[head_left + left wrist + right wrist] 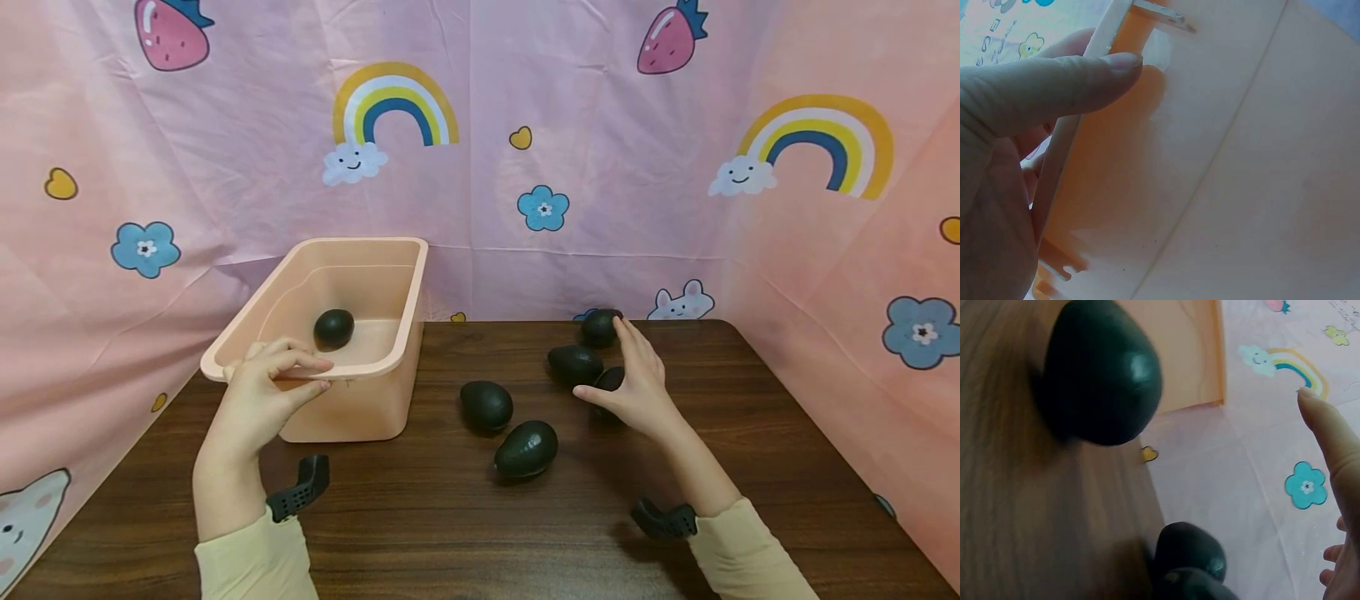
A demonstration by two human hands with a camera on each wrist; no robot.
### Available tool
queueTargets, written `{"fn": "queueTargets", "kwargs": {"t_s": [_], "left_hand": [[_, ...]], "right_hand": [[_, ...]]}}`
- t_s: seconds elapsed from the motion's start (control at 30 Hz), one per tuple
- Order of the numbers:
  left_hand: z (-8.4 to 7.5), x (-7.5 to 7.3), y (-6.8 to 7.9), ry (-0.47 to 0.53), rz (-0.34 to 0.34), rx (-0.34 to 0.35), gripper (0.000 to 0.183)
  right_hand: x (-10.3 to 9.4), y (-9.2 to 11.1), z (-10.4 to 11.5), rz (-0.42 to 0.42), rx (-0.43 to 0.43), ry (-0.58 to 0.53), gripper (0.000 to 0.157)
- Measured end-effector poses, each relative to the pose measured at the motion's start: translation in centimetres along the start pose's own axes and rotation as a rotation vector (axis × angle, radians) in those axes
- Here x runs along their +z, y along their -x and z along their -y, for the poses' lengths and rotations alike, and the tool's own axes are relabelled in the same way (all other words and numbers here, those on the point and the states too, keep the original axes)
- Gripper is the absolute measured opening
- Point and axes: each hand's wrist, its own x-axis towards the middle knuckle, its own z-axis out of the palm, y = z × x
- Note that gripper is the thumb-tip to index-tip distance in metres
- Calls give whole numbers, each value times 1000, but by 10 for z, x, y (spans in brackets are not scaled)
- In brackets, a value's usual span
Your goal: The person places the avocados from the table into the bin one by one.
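My left hand (pixel 262 392) pinches the near rim of a peach plastic bin (pixel 352 412), with the thumb on the outer wall, as the left wrist view also shows. One dark green avocado (pixel 334 328) lies inside the bin. Over at the right, my right hand (pixel 637 387) is spread above a group of avocados, thumb and fingers apart and nothing gripped. Beneath it an avocado (pixel 609 382) is partly hidden by the hand. Another avocado (pixel 574 365) lies just left of the thumb, and one more avocado (pixel 600 327) sits behind, by the fingertips.
Between the bin and the right hand lie two avocados, one farther back (pixel 486 406) and one nearer (pixel 527 450). All rest on a dark wooden table (pixel 450 533). A patterned pink cloth (pixel 480 192) hangs behind the table and along its sides.
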Motion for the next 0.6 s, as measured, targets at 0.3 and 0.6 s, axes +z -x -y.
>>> {"fn": "queueTargets", "kwargs": {"t_s": [0.3, 0.6], "left_hand": [[3, -1, -1, 10, -1, -4, 29], [2, -1, -1, -8, -3, -9, 28]], "right_hand": [[6, 5, -14, -4, 19, 31, 115], [6, 9, -28, 6, 59, 36, 118]]}}
